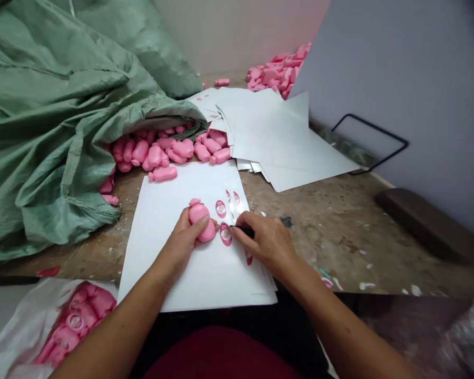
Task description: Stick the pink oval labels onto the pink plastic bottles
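My left hand [187, 231] is wrapped round a small pink plastic bottle [199, 217], its narrow neck pointing away from me. Just to the right, my right hand [264, 237] pinches a slim black tool [243, 230]; its exact kind is hard to make out. The tool's tip meets the edge of an oval pink label [226, 235] on the white sheet [181, 279]. Another oval label [220, 209] sits just above, with a few more partly hidden beside my right hand. A single pink bottle [163, 173] lies at the sheet's far left corner.
A green sack [63, 121] spills pink bottles [154, 152] at the left. White sheets [268, 131] lie behind, near another bottle heap [278, 71]. A plastic bag [19, 316] with labelled bottles sits below left. A black wire frame [373, 129] stands right.
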### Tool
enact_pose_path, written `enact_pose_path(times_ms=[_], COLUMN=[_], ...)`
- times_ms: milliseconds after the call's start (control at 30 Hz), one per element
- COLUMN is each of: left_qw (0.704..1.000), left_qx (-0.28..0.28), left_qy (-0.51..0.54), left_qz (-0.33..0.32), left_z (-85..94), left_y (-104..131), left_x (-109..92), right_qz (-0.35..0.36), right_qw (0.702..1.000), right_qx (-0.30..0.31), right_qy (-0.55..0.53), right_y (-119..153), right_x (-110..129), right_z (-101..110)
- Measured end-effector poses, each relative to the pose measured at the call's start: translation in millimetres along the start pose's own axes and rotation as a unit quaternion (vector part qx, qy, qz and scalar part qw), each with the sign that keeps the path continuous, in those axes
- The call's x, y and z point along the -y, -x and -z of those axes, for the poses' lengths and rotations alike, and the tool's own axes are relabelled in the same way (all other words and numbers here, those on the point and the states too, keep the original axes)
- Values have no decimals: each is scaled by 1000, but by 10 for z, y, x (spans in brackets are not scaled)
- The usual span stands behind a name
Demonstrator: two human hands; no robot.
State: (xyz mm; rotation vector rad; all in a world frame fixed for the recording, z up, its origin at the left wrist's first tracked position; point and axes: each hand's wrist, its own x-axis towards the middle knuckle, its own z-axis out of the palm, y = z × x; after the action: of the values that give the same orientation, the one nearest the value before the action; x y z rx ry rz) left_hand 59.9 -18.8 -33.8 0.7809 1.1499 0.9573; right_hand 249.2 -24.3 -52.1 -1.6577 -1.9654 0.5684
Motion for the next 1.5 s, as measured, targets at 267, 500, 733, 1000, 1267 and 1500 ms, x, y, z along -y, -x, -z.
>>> enact_pose_path(times_ms=[267, 500, 733, 1000, 1267, 1500], left_qw=[999, 965, 969, 973, 975, 980], left_qx=[10, 115, 117, 118, 107, 108], left_qy=[25, 200, 188, 174, 167, 151], left_qz=[22, 122, 113, 98, 98, 74], left_z=[-58, -176, -160, -172, -185, -195], left_y=[99, 453, 527, 540, 513, 551], left_x=[-47, -100, -45, -41, -23, -17], right_qz=[-104, -43, -48, -60, -62, -62], right_qw=[924, 941, 933, 923, 923, 934], right_qx=[-2, 31, 50, 53, 51, 35], right_qy=[-367, -335, -354, -376, -375, -351], right_y=[112, 294, 332, 322, 315, 322], right_x=[163, 357, 456, 457, 428, 410], right_z=[255, 259, 226, 180, 147, 131])
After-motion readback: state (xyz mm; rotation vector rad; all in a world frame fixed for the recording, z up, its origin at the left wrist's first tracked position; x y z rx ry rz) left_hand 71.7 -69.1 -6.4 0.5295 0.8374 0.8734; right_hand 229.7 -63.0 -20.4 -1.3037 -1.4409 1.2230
